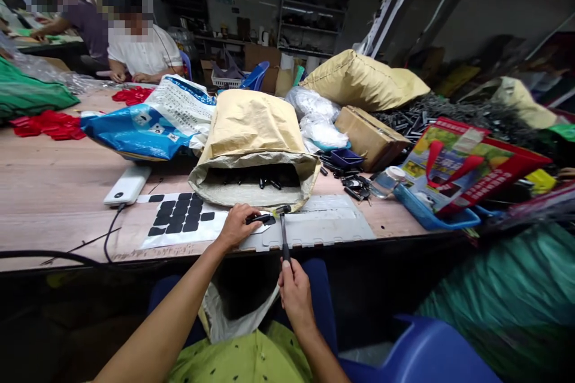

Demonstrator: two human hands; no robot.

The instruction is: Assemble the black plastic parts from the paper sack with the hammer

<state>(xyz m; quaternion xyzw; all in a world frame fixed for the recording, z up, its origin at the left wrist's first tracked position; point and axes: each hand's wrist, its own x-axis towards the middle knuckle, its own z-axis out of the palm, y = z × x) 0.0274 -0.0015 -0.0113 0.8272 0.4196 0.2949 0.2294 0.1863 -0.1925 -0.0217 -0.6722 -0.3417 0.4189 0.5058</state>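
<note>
My right hand (295, 293) is closed round the dark handle of a small hammer (284, 233), whose head is up by the table edge. Just left of the hammer head, my left hand (239, 226) grips a slim black part (258, 219) and holds it low over the grey board (314, 221). Something small and yellowish shows between the part and the hammer head; I cannot make it out. Behind my hands, a tan woven sack (256, 125) lies with its mouth towards me, and several black pieces (269, 183) are inside.
Left of my hands lie a sheet of black stickers (179, 215) and a white power bank (128, 185) with a cable. A blue and white bag (148, 119) stands behind. To the right are a blue tray (417, 209), a printed bag (453, 173) and a jar (387, 182). Two people sit at back left.
</note>
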